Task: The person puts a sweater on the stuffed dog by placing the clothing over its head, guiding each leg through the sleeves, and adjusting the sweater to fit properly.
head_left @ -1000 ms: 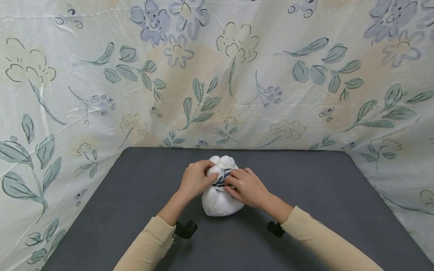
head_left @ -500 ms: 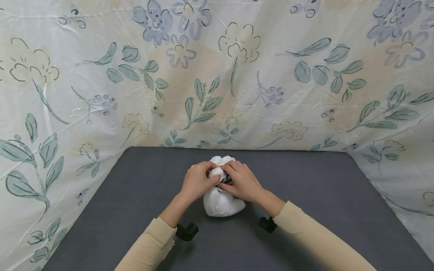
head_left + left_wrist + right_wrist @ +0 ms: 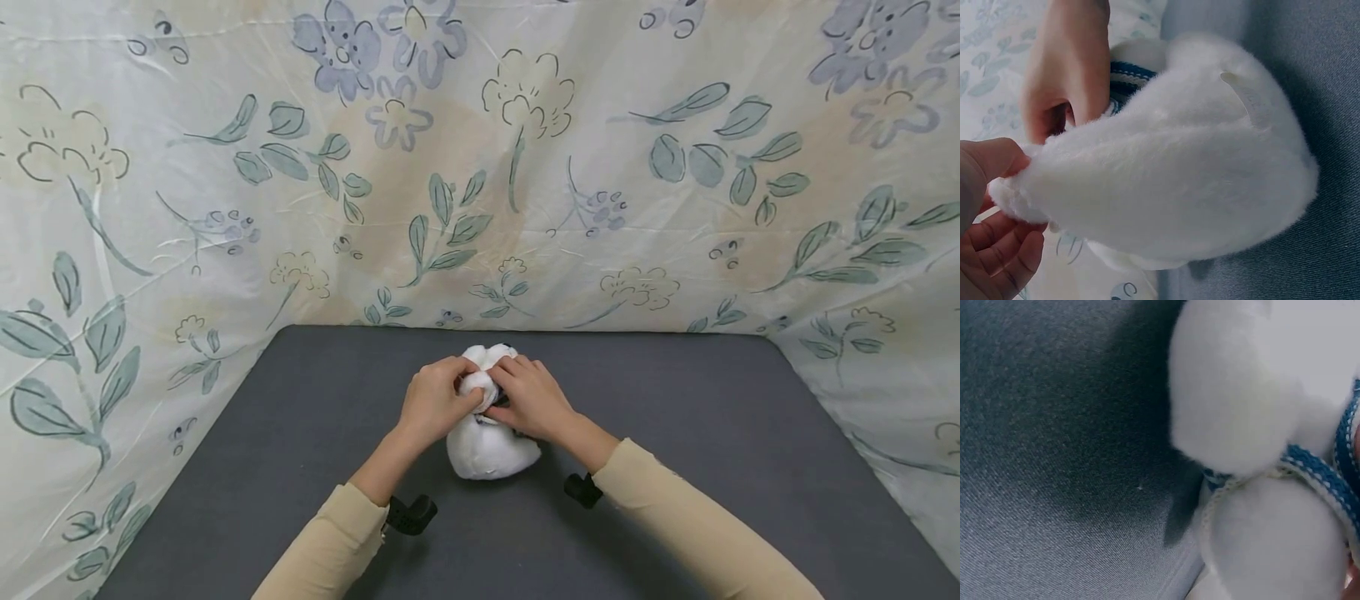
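A white plush toy (image 3: 491,452) sits on the dark table in the head view. My left hand (image 3: 437,402) pinches a small white tip of the toy between thumb and fingers, as the left wrist view shows at the plush toy's (image 3: 1179,181) narrow end. From the other side, my right hand (image 3: 531,398) pinches a blue-and-white knitted garment on the toy, its fingers covering most of it. In the right wrist view a blue knitted band (image 3: 1319,472) loops around a rounded white part. A pale fabric tag (image 3: 1244,100) sticks out of the fur.
The dark grey table (image 3: 315,467) spreads around the toy on all sides. Behind it hangs a floral cloth (image 3: 525,233), also covering the sides. A black wrist camera (image 3: 411,514) sits under the left wrist, another black camera (image 3: 583,490) under the right.
My right hand has moved left and slightly up along the toy, its fingers closing in beside the left hand and covering more of the striped garment. The left hand stays nearly still.
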`<state>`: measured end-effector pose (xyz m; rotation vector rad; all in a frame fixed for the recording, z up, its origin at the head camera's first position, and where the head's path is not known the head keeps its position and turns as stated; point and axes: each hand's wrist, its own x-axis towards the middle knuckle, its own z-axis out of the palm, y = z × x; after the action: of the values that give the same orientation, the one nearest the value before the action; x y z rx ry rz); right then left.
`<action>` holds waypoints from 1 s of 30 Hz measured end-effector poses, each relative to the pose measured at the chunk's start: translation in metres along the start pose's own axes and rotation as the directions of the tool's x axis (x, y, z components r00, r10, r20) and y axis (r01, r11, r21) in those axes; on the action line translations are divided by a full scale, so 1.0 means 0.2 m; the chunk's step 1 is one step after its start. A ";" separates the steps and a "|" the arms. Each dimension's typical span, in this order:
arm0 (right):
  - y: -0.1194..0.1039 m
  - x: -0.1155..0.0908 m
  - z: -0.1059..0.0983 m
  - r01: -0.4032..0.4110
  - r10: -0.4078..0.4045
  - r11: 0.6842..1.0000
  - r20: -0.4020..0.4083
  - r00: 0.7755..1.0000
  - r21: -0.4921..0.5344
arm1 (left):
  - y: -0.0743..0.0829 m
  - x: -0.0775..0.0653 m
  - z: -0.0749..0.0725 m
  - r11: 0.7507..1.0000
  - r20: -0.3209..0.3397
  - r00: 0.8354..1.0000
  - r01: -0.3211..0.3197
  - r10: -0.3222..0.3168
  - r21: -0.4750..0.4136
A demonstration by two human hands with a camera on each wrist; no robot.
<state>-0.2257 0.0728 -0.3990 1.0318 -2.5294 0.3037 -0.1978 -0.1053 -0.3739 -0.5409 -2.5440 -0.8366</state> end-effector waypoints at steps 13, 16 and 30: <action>-0.01 0.00 -0.01 -0.050 0.051 0.999 0.036 0.998 -0.009 | 0.01 0.00 -0.02 0.997 0.037 0.997 0.073 -0.073 -0.007; -0.01 -0.01 -0.01 -0.024 0.024 1.000 0.001 1.000 0.011 | 0.02 0.00 -0.02 0.996 0.051 0.994 0.093 -0.091 -0.020; -0.02 0.02 -0.01 -0.011 0.013 0.986 -0.015 1.000 0.169 | 0.02 -0.02 -0.02 0.992 0.074 0.990 0.123 -0.121 -0.021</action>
<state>-0.2249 0.0677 -0.3956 1.0711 -2.5308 0.5354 -0.1910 -0.1055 -0.3706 -0.4344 -2.6582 -0.9083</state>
